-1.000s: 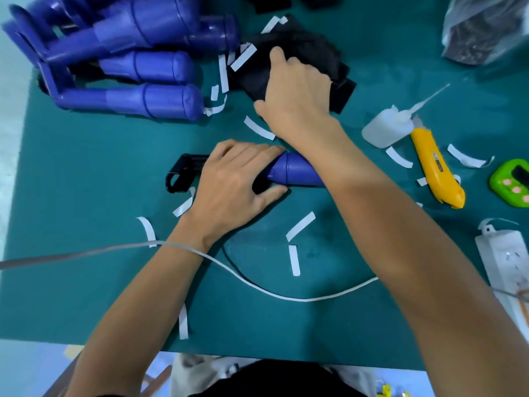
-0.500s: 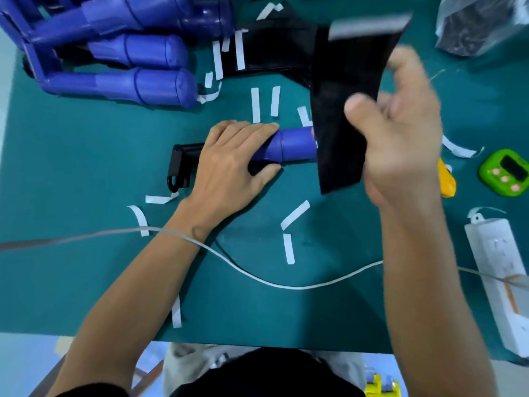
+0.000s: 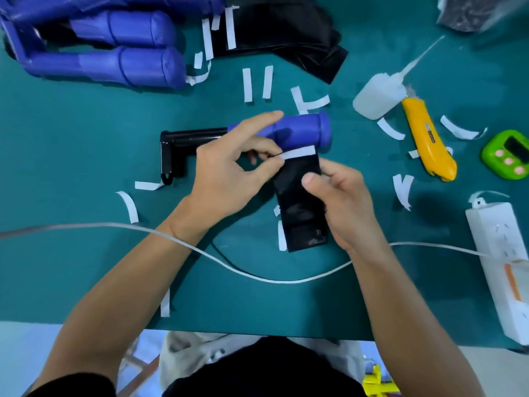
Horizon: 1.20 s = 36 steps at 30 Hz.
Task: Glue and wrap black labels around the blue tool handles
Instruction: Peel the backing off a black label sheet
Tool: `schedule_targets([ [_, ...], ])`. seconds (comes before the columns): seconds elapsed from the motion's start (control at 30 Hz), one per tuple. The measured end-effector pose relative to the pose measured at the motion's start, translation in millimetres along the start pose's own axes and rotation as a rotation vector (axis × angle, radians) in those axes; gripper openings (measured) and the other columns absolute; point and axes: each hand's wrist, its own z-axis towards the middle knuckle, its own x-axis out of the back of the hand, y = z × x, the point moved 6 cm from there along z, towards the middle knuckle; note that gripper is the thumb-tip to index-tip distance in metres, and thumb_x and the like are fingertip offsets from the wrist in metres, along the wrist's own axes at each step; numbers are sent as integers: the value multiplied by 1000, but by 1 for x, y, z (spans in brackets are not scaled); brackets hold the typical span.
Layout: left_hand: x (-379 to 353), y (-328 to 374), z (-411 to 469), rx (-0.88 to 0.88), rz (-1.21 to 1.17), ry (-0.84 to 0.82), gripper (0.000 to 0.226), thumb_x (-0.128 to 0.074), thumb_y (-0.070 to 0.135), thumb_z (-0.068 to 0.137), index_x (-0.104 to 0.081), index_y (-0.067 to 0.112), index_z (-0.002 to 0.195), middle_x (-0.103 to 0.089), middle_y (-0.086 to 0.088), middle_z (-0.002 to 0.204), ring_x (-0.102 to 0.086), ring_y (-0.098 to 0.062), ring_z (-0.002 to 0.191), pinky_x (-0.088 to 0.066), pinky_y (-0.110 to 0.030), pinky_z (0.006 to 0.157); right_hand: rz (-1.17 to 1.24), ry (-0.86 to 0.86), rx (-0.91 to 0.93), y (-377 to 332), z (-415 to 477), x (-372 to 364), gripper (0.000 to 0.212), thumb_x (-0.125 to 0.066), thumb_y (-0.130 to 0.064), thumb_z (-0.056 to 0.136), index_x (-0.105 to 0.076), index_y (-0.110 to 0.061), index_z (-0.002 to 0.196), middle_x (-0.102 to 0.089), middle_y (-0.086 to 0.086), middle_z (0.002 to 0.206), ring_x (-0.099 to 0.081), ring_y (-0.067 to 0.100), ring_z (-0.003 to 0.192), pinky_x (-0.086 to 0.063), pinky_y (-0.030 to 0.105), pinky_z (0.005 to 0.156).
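Observation:
A blue tool handle [image 3: 303, 131] with a black head [image 3: 183, 147] lies across the middle of the green mat [image 3: 86, 133]. Just in front of it hangs a black label [image 3: 300, 202] with a white backing strip [image 3: 299, 153] along its top edge. My right hand [image 3: 343, 202] grips the label's right side, thumb on its face. My left hand [image 3: 232, 173] pinches the left end of the white strip between thumb and fingertips, its index finger stretched over the handle. A stack of black labels [image 3: 286, 35] lies at the back.
Several blue handles [image 3: 114, 53] are piled at the back left. A glue bottle [image 3: 378, 96], a yellow utility knife [image 3: 426, 138], a green timer [image 3: 508, 156] and a white power strip [image 3: 506, 262] sit at the right. White strips litter the mat; a white cable [image 3: 257, 275] crosses the front.
My right hand took a black label from the stack and brought it down in front of the handle. My left hand left the handle and now pinches the label's white strip.

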Motion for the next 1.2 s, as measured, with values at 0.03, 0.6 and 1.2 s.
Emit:
schedule_targets([
  [0.03, -1, -3, 0, 48, -61, -14, 53, -81, 7, 86, -66, 23, 134, -76, 17, 92, -67, -18, 75, -53, -23, 78, -27, 49, 13, -1, 2, 3, 17, -62, -18, 90, -73, -10, 99, -69, 12, 81, -58, 24, 73, -50, 44, 71],
  [0.6, -7, 28, -10, -217, 274, 20, 8, -86, 12, 89, -84, 5, 93, -80, -5, 90, -73, -23, 76, -56, -28, 77, -176, 124, 186, -15, 6, 0, 26, -66, -1, 88, -67, -23, 72, -60, -17, 60, -51, -1, 55, -40, 13, 57],
  [1.2, -13, 28, -14, -35, 242, -18, 6, -84, 12, 87, -84, 7, 91, -81, -2, 90, -75, -16, 80, -61, -32, 75, -356, 256, 267, -14, 2, 2, 33, -75, 2, 81, -71, -30, 74, -72, -15, 71, -67, 3, 64, -52, 18, 64],
])
